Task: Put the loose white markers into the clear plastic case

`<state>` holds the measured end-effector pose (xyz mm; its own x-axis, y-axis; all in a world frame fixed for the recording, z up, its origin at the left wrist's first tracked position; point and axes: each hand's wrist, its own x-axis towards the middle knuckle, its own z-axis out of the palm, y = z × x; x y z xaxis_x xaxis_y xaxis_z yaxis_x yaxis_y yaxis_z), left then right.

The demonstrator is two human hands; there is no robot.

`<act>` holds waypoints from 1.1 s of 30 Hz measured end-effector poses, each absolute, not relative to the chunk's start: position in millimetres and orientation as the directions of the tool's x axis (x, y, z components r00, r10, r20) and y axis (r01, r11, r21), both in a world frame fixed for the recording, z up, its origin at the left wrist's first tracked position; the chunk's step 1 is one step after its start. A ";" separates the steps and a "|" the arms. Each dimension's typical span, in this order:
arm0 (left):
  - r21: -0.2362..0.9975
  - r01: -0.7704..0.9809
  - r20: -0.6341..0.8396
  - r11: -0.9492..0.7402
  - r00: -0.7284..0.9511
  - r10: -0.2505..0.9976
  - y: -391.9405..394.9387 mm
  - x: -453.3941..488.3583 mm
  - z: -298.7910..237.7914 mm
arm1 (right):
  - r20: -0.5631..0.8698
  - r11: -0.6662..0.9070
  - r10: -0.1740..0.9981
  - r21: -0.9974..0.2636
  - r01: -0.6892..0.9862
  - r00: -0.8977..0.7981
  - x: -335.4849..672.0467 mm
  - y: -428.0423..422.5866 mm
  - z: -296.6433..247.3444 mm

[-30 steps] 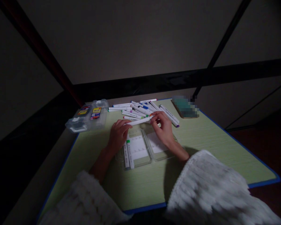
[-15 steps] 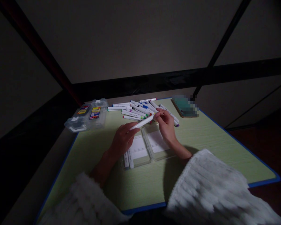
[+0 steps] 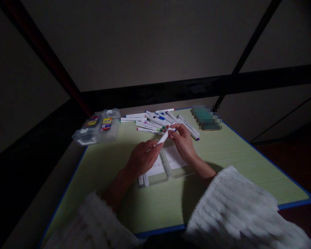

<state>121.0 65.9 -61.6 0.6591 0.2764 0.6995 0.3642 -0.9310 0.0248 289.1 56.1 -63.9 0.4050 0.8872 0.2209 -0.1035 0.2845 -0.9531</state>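
Both hands are closed on a single white marker [image 3: 163, 137], holding it aloft on a slant. Its lower end lies between the thumb and fingers of the left hand [image 3: 142, 157]; its upper end is pinched in the fingertips of the right hand [image 3: 182, 138], which cover it, so I cannot tell whether the cap is on or what colour it is.

Below the hands lies an unfolded clear plastic case [image 3: 159, 181], one half under each hand, with white paper [image 3: 155, 168] showing inside. Directly under the left hand, in that half, two more markers [image 3: 145, 180] lie side by side, their far ends hidden by the hand. Beyond the fingertips of both hands is a loose heap of white markers [image 3: 151, 127] with coloured ends, the nearest just past the right fingers. Away to the left of the left hand sits a second clear plastic case [image 3: 112, 133] with a carry handle and printed labels; beyond the right hand, to its right, is what looks like a smartphone [image 3: 206, 119], partly pixelated.

The step in hand seems to be turning or adjusting this one marker between the two hands. A next move, I judge, would call for one hand to grip firmly while the other lets go, keeping clear of the case rim below.
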 end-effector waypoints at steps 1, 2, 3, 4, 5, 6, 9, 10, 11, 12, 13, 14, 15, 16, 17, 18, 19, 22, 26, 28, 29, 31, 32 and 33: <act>0.012 0.358 0.693 -0.934 0.670 0.266 64.8 121.4 -61.1 | 0.193 0.273 0.901 -0.949 -0.160 0.389 287.5 54.6 -61.5; 0.000 0.351 0.685 -0.936 0.682 0.256 63.8 121.8 -60.6 | 0.157 0.250 0.918 -0.941 -0.226 0.364 285.7 52.7 -58.8; -0.010 0.348 0.680 -0.937 0.690 0.248 62.9 122.0 -60.2 | 0.110 0.209 0.941 -0.934 -0.291 0.321 283.7 50.7 -56.2; -0.020 0.347 0.674 -0.938 0.697 0.244 62.1 122.1 -59.8 | 0.069 0.162 0.960 -0.926 -0.340 0.270 281.7 48.5 -53.8; -0.026 0.348 0.669 -0.937 0.702 0.242 61.5 122.1 -59.6 | 0.042 0.122 0.975 -0.922 -0.368 0.218 279.7 46.3 -51.8; -0.032 0.352 0.666 -0.936 0.706 0.243 61.1 122.0 -59.4 | 0.025 0.089 0.985 -0.921 -0.380 0.168 277.6 44.2 -50.3; -0.053 0.353 0.648 -0.934 0.724 0.237 60.3 122.3 -58.9 | -0.025 -0.005 0.998 -0.933 -0.361 0.051 272.1 39.0 -48.5; -0.064 0.347 0.640 -0.936 0.734 0.228 59.8 122.8 -58.5 | -0.035 -0.023 0.999 -0.937 -0.350 0.026 270.6 37.8 -48.4; -0.078 0.340 0.635 -0.937 0.742 0.216 59.2 123.5 -58.1 | -0.037 -0.032 0.999 -0.939 -0.341 0.008 269.5 36.9 -48.4; -0.092 0.331 0.632 -0.939 0.748 0.202 58.4 124.3 -57.6 | -0.035 -0.034 0.999 -0.941 -0.338 -0.005 268.7 36.3 -48.4; -0.103 0.321 0.635 -0.941 0.750 0.186 57.5 125.3 -57.2 | -0.031 -0.033 0.999 -0.940 -0.341 -0.011 268.3 36.1 -48.2; -0.109 0.312 0.639 -0.944 0.749 0.173 56.6 126.2 -57.0 | -0.027 -0.029 1.000 -0.937 -0.348 -0.010 268.2 36.1 -47.8; -0.105 0.306 0.646 -0.946 0.745 0.169 55.7 126.9 -56.9 | -0.023 -0.023 1.000 -0.935 -0.355 -0.002 268.5 36.3 -47.5; -0.088 0.304 0.653 -0.949 0.737 0.176 55.0 127.5 -57.1 | -0.018 -0.013 1.000 -0.933 -0.360 0.011 268.9 36.8 -47.2; -0.059 0.302 0.662 -0.951 0.725 0.189 54.6 127.9 -57.4 | -0.011 0.000 1.000 -0.933 -0.361 0.029 269.4 37.4 -46.9; -0.017 0.301 0.676 -0.954 0.706 0.211 54.5 128.1 -57.7 | -0.004 0.013 0.999 -0.935 -0.354 0.046 269.9 38.0 -46.8; 0.035 0.300 0.693 -0.953 0.680 0.240 54.7 128.2 -58.0 | 0.002 0.022 0.998 -0.940 -0.342 0.059 270.2 38.5 -46.8; 0.217 0.325 0.743 -0.920 0.556 0.372 56.9 128.5 -57.9 | 0.008 0.023 0.998 -0.957 -0.290 0.054 269.9 38.6 -46.5; 0.444 0.400 0.737 -0.802 0.346 0.580 61.9 128.9 -55.7 | -0.004 -0.012 0.999 -0.974 -0.226 -0.032 268.6 36.0 -45.4; 0.533 0.388 0.705 -0.752 0.288 0.648 64.5 129.0 -55.6 | -0.014 -0.031 0.996 -0.980 -0.198 -0.088 268.3 35.0 -45.6; 0.568 0.379 0.687 -0.731 0.271 0.674 65.7 129.1 -56.1 | -0.016 -0.037 0.994 -0.981 -0.188 -0.110 268.2 34.7 -45.9; 0.618 0.369 0.654 -0.694 0.250 0.714 67.7 129.3 -57.6 | -0.018 -0.043 0.990 -0.983 -0.178 -0.139 268.2 34.7 -47.0; 0.634 0.368 0.639 -0.680 0.247 0.729 68.4 129.5 -58.4 | -0.018 -0.043 0.990 -0.983 -0.178 -0.140 268.2 34.8 -47.7; 0.647 0.369 0.624 -0.668 0.248 0.741 69.0 129.6 -59.2 | -0.017 -0.042 0.990 -0.983 -0.177 -0.138 268.2 34.9 -48.3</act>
<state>129.6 69.0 -59.2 0.2477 0.7412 0.6239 0.3689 -0.6676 0.6467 268.2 34.9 -48.3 -0.1383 0.9902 -0.0169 -0.1774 -0.0415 -0.9833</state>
